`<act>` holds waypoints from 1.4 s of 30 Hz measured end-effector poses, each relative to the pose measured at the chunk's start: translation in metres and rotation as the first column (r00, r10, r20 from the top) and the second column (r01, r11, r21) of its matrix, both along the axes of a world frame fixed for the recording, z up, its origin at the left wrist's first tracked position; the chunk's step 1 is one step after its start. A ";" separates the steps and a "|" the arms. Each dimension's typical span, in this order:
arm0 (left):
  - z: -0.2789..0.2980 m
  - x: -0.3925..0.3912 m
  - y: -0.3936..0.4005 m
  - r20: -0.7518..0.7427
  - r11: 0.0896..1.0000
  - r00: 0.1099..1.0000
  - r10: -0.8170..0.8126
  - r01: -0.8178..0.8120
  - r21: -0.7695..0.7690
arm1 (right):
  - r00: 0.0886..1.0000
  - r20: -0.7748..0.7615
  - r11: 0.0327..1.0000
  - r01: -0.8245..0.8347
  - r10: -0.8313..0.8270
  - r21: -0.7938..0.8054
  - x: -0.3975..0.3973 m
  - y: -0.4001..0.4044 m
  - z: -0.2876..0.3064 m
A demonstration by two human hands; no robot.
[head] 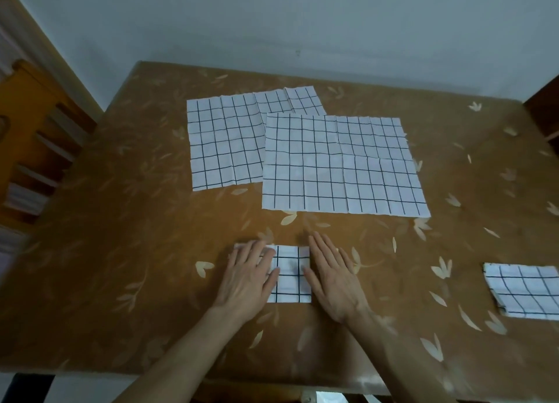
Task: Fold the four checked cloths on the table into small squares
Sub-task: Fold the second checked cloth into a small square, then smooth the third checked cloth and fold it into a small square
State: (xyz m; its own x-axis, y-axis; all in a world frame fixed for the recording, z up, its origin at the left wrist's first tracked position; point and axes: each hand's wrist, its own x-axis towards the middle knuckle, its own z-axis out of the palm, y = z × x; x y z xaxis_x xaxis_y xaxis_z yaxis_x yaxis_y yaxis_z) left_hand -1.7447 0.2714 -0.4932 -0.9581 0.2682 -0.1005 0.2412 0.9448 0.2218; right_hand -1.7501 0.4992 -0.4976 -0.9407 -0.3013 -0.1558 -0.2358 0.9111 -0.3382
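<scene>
Folded cloth (289, 274) lies before two spread cloths (341, 166) (overlapping).

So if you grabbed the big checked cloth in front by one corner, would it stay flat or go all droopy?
Probably droopy: the big front cloth looks thin and shows soft creases. It likely weighs little, and pushed, it would probably wrinkle or slide on the shiny table cover.

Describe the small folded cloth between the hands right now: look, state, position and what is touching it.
The small folded cloth is white fabric with a dark grid of lines, folded into a compact, roughly square pad lying flat on the brown leaf-patterned table, near its front edge. The left hand lies flat with straight fingers over its left part, covering that side. The right hand lies flat along its right edge, fingers straight. No other cloth touches it.
</scene>
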 end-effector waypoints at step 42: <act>-0.030 -0.095 0.134 -0.049 0.995 0.998 0.028 -0.033 -0.095 | 0.988 -0.118 0.990 0.113 -0.103 0.087 -0.072 0.145 -0.016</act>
